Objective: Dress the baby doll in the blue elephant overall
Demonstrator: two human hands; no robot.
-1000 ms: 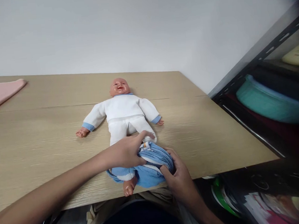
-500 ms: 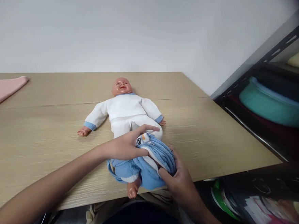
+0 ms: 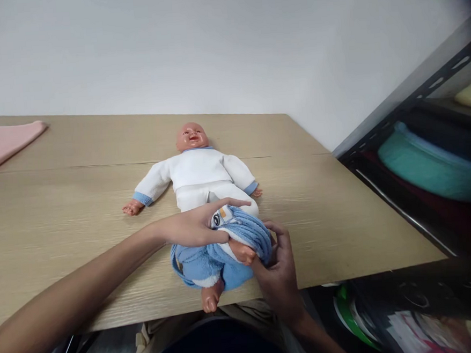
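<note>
A baby doll (image 3: 197,171) in a white top with blue cuffs lies face up on the wooden table (image 3: 61,221), head away from me. A bunched blue fleece garment (image 3: 220,255) sits round its legs near the front edge. My left hand (image 3: 196,227) grips the upper edge of the blue garment, forefinger stretched across the doll's hips. My right hand (image 3: 277,267) pinches the garment's right side beside the doll's bare foot (image 3: 243,252). The other bare foot (image 3: 209,299) pokes out over the table edge.
A pink cloth (image 3: 3,144) lies at the table's far left. A dark metal shelf (image 3: 427,147) on the right holds a teal fabric item (image 3: 432,165). A white wall rises behind the table. Coloured items lie on the floor at lower right.
The blue garment has slid further up the doll's legs toward the hips. A second bare foot now shows through it. Both hands moved slightly away from me with the fabric.
</note>
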